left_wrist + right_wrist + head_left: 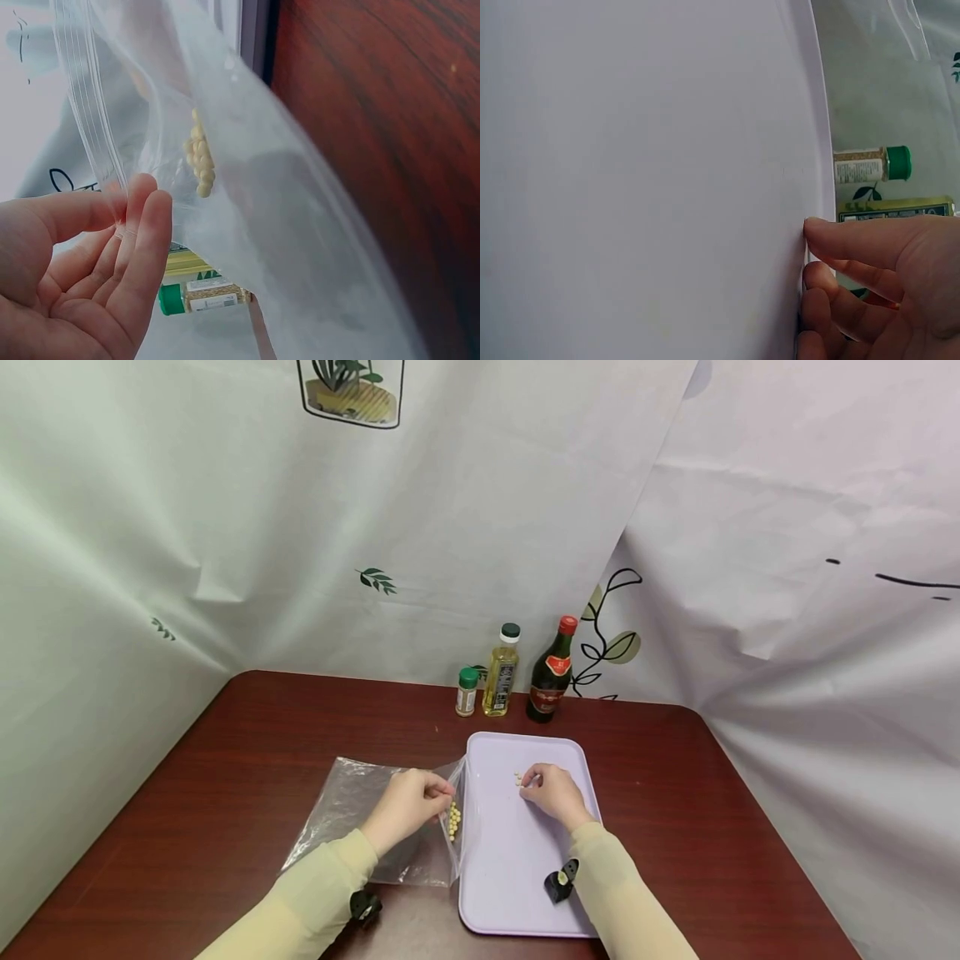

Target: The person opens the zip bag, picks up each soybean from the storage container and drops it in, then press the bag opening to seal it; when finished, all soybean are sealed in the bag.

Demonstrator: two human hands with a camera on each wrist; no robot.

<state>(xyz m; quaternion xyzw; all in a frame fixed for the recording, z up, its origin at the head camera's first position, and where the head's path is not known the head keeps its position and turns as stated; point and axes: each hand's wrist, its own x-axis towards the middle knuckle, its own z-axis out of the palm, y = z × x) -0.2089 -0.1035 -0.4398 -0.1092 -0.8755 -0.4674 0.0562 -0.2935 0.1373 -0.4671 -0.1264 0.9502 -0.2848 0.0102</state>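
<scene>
Clear plastic bag (341, 810): lies on the table (675, 793) to the left of the tray, its mouth overlapping the tray's left rim. We read its long axis as running sideways, about square to the tray's; the closed end points away from the tray, the mouth toward it.

Left hand (405, 802): just left of the tray, pinching the bag's mouth edge by the zip strip (88, 112).

Yellow balls (453, 821): clustered inside the bag, close by the tray's left rim.

Lilac tray (495, 893): long axis running away from us.

Pale pieces (517, 777): a few loose on the tray's far half.

Right hand (553, 789): over the tray's far half, fingers bent, tips beside those pieces. We cannot tell whether one is gripped.

Step, our judgement: gathering the pieces from the tray, with the bag held ready. The next move seems to call for a fine fingertip pinch and a wide, steady mouth.
</scene>
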